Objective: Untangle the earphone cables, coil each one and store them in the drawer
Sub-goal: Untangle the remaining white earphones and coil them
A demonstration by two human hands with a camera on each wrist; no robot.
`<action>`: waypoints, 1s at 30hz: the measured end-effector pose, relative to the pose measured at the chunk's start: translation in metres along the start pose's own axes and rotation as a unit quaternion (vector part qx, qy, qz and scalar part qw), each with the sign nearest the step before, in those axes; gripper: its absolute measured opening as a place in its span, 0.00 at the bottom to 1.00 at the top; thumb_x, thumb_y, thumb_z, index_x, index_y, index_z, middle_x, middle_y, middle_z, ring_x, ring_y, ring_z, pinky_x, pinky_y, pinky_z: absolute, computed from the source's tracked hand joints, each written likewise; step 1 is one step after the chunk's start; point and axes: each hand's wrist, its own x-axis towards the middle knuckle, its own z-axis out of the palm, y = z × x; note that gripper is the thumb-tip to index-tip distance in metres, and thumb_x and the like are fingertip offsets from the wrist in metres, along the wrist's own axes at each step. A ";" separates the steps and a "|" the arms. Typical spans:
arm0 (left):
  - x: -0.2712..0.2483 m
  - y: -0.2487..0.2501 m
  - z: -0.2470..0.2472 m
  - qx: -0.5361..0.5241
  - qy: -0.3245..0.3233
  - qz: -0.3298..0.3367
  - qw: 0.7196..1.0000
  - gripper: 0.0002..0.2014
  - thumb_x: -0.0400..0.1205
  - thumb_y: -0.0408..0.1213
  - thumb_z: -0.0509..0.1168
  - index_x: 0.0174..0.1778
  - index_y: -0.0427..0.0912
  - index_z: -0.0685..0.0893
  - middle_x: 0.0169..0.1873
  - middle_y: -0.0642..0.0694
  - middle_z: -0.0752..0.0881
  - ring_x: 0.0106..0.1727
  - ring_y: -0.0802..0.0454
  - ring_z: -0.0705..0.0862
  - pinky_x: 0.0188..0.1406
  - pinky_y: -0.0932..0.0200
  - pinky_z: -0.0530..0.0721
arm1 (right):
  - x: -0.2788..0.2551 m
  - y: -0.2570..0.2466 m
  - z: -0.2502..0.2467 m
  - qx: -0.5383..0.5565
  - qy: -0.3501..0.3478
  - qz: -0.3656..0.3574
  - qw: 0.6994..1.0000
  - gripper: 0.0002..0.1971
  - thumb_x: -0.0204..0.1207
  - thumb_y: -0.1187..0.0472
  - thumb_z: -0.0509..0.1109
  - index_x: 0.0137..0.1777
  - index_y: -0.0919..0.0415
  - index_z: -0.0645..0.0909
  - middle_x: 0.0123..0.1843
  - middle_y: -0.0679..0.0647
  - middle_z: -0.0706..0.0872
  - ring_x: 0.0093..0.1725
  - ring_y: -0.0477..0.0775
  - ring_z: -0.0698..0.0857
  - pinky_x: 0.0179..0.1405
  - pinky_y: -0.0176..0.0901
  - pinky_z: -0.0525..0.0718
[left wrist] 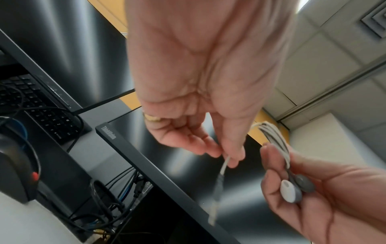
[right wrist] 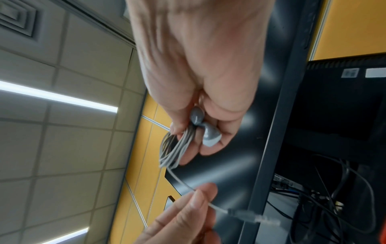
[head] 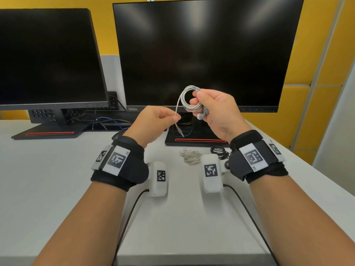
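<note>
The right hand (head: 215, 110) holds a coil of grey earphone cable (head: 189, 100) up in front of the right monitor (head: 207, 52), fingers and thumb curled round the gathered loops, with the two earbuds (head: 202, 115) hanging just below the grip. One loose tail (head: 177, 110) leaves the left edge of the coil and runs down and to the left to the left hand (head: 153, 121), which pinches it between thumb and fingertips (head: 177, 118); the plug (head: 180, 131) dangles below that pinch. So the last free stretch lies left of and below the coil, its long axis close to upright, and the left hand is the one on it; by my reading, the next move is to carry that tail round the loops or tuck it in, which turns on keeping the coil from loosening while the tail comes across. On the table (head: 57, 179), near the right wrist, lie a pale bundled earphone (head: 191, 156) and a black one (head: 219, 150), just beside each other. The head view alone shows these two and the round shape of the coil. The left wrist view shows the earbuds resting against the right palm; the right wrist view shows the loops edge-on between the fingers. No drawer shows in any view.
</note>
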 end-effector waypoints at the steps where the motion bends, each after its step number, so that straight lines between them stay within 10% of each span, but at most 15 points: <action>1: 0.000 -0.001 0.000 0.001 0.007 0.004 1.000 0.08 0.84 0.41 0.65 0.53 0.48 0.89 0.41 0.58 0.85 0.44 0.65 0.81 0.39 0.72 0.74 | -0.001 0.000 0.001 -0.004 -0.022 0.011 1.000 0.08 0.85 0.64 0.63 0.57 0.63 0.83 0.40 0.54 0.88 0.43 0.54 0.89 0.46 0.45 0.86; 8: 0.001 0.003 -0.005 -0.221 0.038 -0.020 0.974 0.09 0.86 0.35 0.61 0.50 0.39 0.86 0.36 0.45 0.86 0.34 0.62 0.83 0.39 0.69 0.85 | -0.009 0.002 0.006 -0.101 -0.093 0.067 0.988 0.09 0.84 0.63 0.64 0.57 0.65 0.84 0.48 0.63 0.89 0.45 0.57 0.88 0.59 0.59 0.85; 23: -0.005 0.012 -0.005 -0.246 -0.106 -0.091 0.959 0.22 0.88 0.52 0.51 0.54 0.43 0.86 0.47 0.47 0.88 0.48 0.55 0.83 0.53 0.56 0.79 | -0.007 0.005 0.013 -0.111 -0.011 0.001 0.994 0.08 0.82 0.61 0.68 0.56 0.61 0.87 0.43 0.55 0.91 0.42 0.48 0.89 0.40 0.40 0.87; 30: -0.006 0.012 -0.002 -0.276 -0.121 -0.075 0.951 0.07 0.82 0.27 0.65 0.53 0.40 0.81 0.37 0.44 0.86 0.36 0.55 0.85 0.38 0.64 0.86 | -0.008 0.003 0.015 -0.137 0.002 -0.039 0.990 0.06 0.82 0.60 0.68 0.51 0.53 0.87 0.42 0.52 0.90 0.43 0.46 0.88 0.39 0.39 0.85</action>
